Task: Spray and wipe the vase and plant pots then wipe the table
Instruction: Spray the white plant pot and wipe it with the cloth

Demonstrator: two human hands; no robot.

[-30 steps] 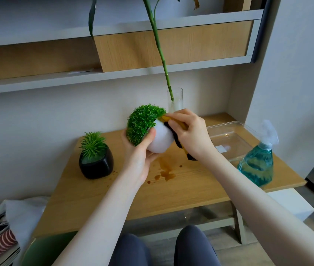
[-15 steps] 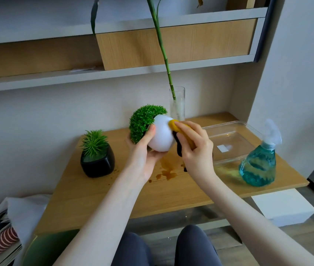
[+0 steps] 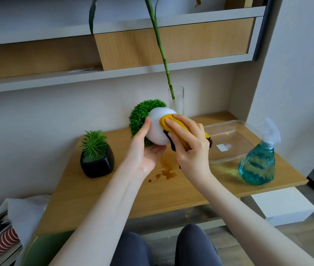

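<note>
Pressing the yellow cloth (image 3: 173,123) flat with our right hand (image 3: 191,148), we have slid it from the pot's side up over its rounded bottom. Our left hand (image 3: 144,152) cups the white pot (image 3: 157,129), tipped sideways above the surface (image 3: 98,200), its green plant (image 3: 142,116) pointing left. Behind stands the glass vase (image 3: 179,100) holding a bamboo stalk (image 3: 160,47); the clear tray (image 3: 229,139) looks empty, the spray bottle (image 3: 258,162) holds blue liquid, and the black pot (image 3: 98,162) holds a spiky plant.

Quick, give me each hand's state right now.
Left hand: closed around the white pot, holding it tipped above the table.
Right hand: closed on the yellow cloth, pressing it against the pot.
</note>
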